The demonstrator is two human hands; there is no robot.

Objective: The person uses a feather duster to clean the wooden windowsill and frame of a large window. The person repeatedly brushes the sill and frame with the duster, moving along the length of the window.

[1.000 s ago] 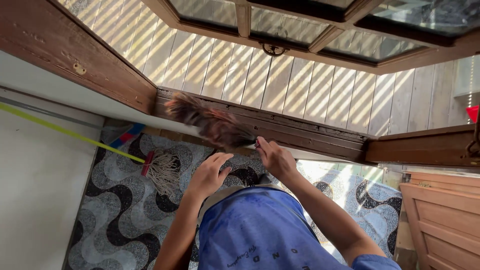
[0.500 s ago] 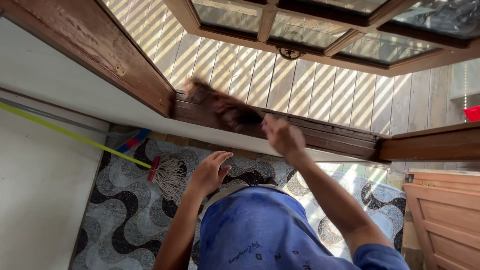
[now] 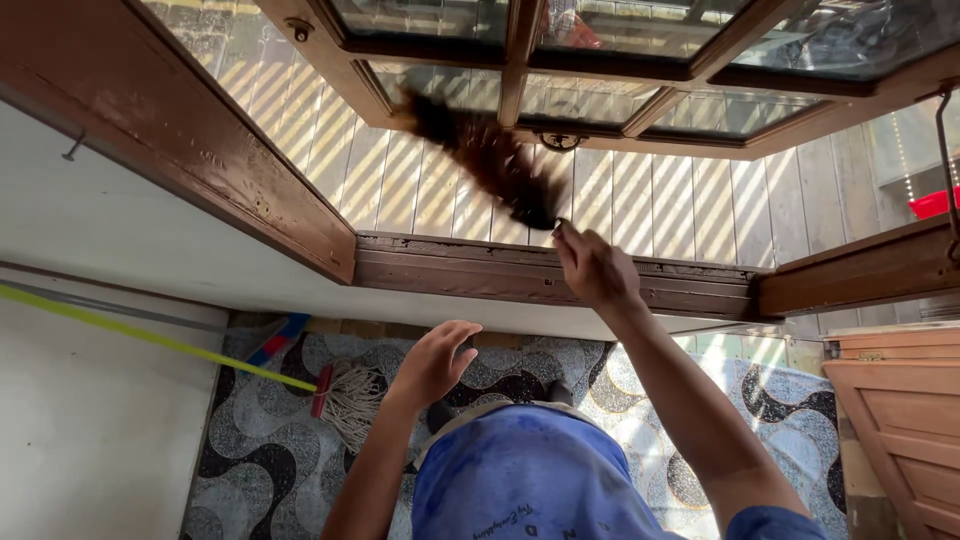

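My right hand [image 3: 597, 268] grips the handle of a brown feather duster [image 3: 487, 155]. The duster's feathers reach up and left, blurred, against the lower rail of the open wooden window sash [image 3: 520, 45]. The hand is above the dark wooden window sill [image 3: 470, 270]. My left hand [image 3: 436, 360] hangs free below the sill with fingers spread, holding nothing, over the patterned floor [image 3: 260, 440].
A mop with a yellow handle [image 3: 150, 335] and pale string head [image 3: 352, 398] leans at the left. The brown window frame [image 3: 200, 150] runs diagonally at upper left above a white wall. A wooden cabinet [image 3: 900, 420] stands at right. Striped planks lie outside.
My right hand has lifted the duster from the window sill up to the bottom of the window sash. The left hand stayed about where it was.
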